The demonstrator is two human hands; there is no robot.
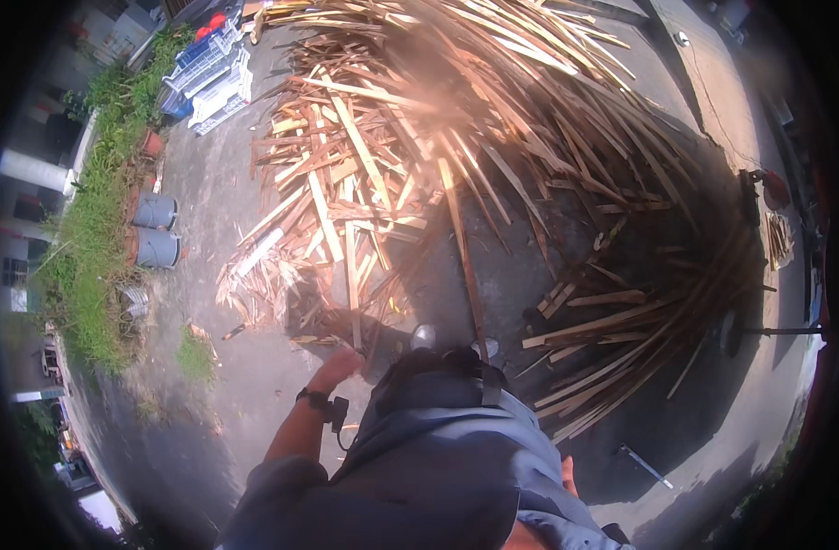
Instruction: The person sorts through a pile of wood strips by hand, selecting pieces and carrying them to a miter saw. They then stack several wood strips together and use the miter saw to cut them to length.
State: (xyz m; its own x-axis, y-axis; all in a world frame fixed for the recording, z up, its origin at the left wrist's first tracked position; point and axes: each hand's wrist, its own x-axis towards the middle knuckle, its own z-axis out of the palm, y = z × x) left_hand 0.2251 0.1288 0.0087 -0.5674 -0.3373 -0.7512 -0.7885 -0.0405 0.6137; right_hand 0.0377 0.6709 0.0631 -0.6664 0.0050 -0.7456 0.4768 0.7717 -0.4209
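My left hand, with a dark band and a small device at its wrist, hangs in front of my left side. Its fingers look curled, and what is in them, if anything, is hidden. The near end of a thin wooden strip comes close to these fingers; contact cannot be made out. Of my right hand only a small part shows beside my grey shirt, the rest hidden by my body. A big heap of long wooden strips lies ahead, and one dark strip reaches from it toward my shoes.
More strips lie fanned out at the right, partly in shade. Short pieces and splinters litter the ground at the left. Plastic crates, grey buckets and weeds line the left side. A metal bar lies at the lower right.
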